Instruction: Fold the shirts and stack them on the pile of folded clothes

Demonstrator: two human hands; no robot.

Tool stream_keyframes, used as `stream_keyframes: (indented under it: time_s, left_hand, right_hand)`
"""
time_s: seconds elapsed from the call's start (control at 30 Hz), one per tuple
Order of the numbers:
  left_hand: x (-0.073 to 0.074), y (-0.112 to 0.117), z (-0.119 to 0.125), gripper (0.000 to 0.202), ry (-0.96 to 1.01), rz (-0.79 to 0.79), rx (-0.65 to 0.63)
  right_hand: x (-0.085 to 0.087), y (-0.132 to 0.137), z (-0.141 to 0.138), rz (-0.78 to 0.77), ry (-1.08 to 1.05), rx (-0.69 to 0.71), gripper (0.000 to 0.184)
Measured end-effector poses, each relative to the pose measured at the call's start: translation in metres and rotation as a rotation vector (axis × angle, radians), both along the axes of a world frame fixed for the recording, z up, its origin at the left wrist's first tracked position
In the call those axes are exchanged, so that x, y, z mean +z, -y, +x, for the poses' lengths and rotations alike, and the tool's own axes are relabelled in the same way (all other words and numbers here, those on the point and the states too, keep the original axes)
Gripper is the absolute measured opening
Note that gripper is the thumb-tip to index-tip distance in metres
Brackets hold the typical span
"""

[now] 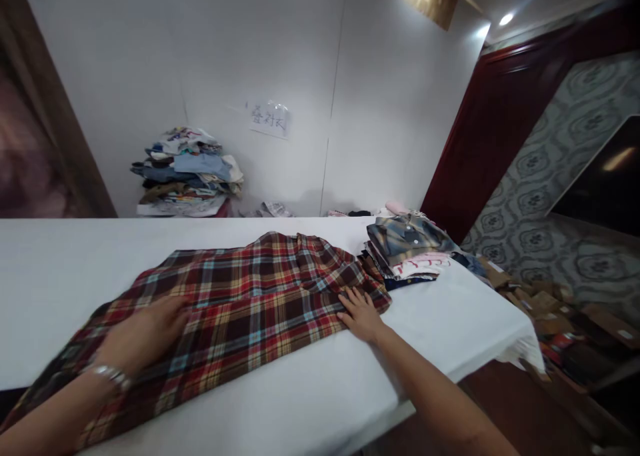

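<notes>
A red, brown and cream plaid shirt (235, 303) lies stretched lengthwise across the white table, its collar end to the right and its other end toward the lower left. My right hand (361, 315) rests flat on the shirt near its right end, fingers spread and holding nothing. Over the left part of the shirt is my left hand (143, 329), with a bracelet (113, 376) at the wrist. Its fingers point right and are blurred, so whether they grip the cloth is unclear.
Folded shirts (413, 243) are stacked on the table at the right, close to the plaid shirt. Behind the table rises a tall pile of clothes (190, 169). A paper sign (269, 119) hangs on the wall. Cardboard boxes (545, 303) lie beyond the table's right edge.
</notes>
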State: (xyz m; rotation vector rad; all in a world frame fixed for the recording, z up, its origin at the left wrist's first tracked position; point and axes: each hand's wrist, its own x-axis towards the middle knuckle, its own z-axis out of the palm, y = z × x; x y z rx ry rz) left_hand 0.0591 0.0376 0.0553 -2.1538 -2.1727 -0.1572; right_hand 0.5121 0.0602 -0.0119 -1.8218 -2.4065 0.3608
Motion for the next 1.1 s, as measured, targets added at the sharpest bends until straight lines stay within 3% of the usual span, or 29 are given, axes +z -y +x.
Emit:
stream_keyframes:
  time_s: [0.13,0.33,0.43,0.53,0.7,0.8,0.9,1.1]
  left_hand:
    - [0.017,-0.057,0.092,0.039,0.06,-0.004,-0.29]
    - [0.02,-0.141,0.217,0.032,-0.025,0.035,-0.596]
    - [0.015,-0.178,0.266,0.038,-0.072,0.039,-0.706]
    - [0.006,-0.209,0.297,0.047,-0.123,0.041,-0.747]
    - [-0.01,-0.241,0.309,0.032,-0.203,0.033,-0.709]
    - [-0.005,-0.248,0.303,0.029,-0.234,0.05,-0.673]
    - [0.021,-0.253,0.293,0.025,-0.249,0.099,-0.641]
    - [0.108,-0.248,0.245,0.02,-0.199,0.175,-0.462]
  right_hand:
    - [-0.002,0.001,0.0,0.029,-0.004,0.009,0.062]
    - [-0.001,0.004,-0.001,0.049,-0.056,0.025,0.062]
    - [-0.001,0.005,-0.001,0.059,-0.089,0.03,0.062]
    - [-0.002,0.005,-0.001,0.064,-0.138,0.028,0.062]
    - [-0.004,0.005,-0.001,0.087,-0.185,0.031,0.06]
    - [-0.003,0.005,-0.001,0.09,-0.188,0.03,0.059]
    - [-0.003,0.005,0.0,0.079,-0.191,0.026,0.059]
    - [-0.005,0.001,0.001,0.054,-0.197,-0.001,0.062]
